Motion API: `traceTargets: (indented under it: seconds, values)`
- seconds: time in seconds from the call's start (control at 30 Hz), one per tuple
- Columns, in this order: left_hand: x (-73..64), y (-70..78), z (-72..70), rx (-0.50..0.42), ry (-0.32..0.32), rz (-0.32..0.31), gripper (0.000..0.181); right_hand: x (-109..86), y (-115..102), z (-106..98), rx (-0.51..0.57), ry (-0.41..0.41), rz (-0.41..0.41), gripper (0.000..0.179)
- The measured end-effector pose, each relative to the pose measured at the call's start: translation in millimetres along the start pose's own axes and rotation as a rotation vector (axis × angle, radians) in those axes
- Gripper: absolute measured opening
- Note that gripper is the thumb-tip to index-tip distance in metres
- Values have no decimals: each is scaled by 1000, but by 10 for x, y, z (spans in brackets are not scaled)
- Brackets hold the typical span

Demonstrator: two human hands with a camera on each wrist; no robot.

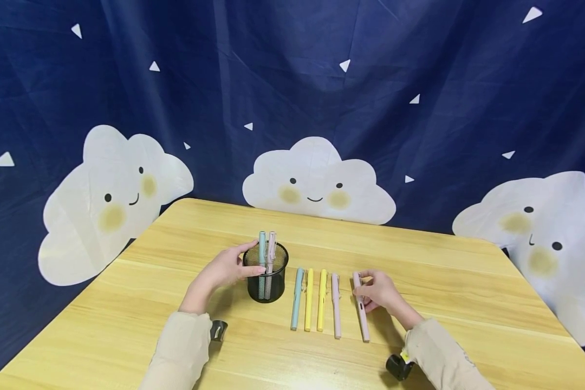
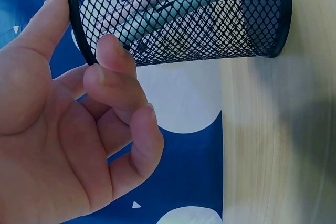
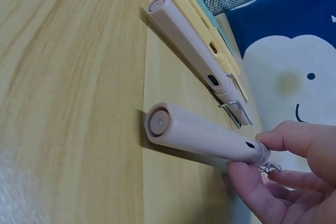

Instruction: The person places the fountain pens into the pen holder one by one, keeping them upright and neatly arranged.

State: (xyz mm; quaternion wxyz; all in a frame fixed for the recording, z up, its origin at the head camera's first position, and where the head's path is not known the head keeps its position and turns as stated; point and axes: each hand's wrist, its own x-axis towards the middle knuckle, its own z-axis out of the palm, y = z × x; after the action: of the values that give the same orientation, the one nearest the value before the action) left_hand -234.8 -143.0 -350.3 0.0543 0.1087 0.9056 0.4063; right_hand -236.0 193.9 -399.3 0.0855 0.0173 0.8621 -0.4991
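A black mesh pen cup [image 1: 266,287] stands upright on the table, holding a blue-green pen [image 1: 262,246] and a pale lilac pen [image 1: 271,249]. My left hand [image 1: 228,266] grips the cup by its rim, thumb and fingers on either side; the mesh fills the top of the left wrist view. To the right, my right hand [image 1: 377,288] pinches another lilac pen [image 3: 205,136] near its clip end. That pen's other end points towards me, and its flat end faces the right wrist camera.
Between the hands lie a blue pen [image 1: 297,300], two yellow pens [image 1: 309,303] and a lilac pen [image 1: 336,309], side by side on the wooden table [image 1: 141,303]. Behind the table hangs a dark blue curtain [image 1: 292,70] with white clouds.
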Motion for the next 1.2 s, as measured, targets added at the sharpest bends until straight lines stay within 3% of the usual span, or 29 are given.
traceTargets:
  seconds: [0.43, 1.2]
  values:
    - [3, -5, 3, -6, 0, -7, 75, -14, -7, -7, 24, -3, -23, 43]
    - [-14, 17, -10, -22, -6, -14, 74, -2, -75, -17, 178, -23, -49, 51]
